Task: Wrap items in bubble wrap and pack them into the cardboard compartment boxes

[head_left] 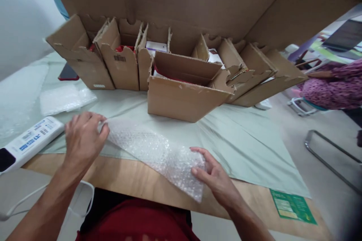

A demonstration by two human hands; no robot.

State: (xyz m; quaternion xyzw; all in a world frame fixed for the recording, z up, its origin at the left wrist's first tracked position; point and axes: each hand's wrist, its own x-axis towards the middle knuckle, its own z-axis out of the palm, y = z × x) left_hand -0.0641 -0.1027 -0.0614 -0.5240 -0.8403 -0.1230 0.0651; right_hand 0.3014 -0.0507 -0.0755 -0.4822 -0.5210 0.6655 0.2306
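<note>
A sheet of clear bubble wrap (158,150) lies across the near edge of the wooden table (135,182). My left hand (83,137) pinches its far left corner, fingers closed on the plastic. At the wrap's near right end my right hand (215,175) grips the edge, thumb on top and fingers curled. A pale green cloth (243,143) lies under the wrap.
A row of open cardboard boxes (181,83) with red and white items stands behind, under a large cardboard flap. A white boxed item (31,141) and folded bubble wrap (66,98) lie left. A green label (292,206) is near right. Another person's patterned sleeve (333,86) shows far right.
</note>
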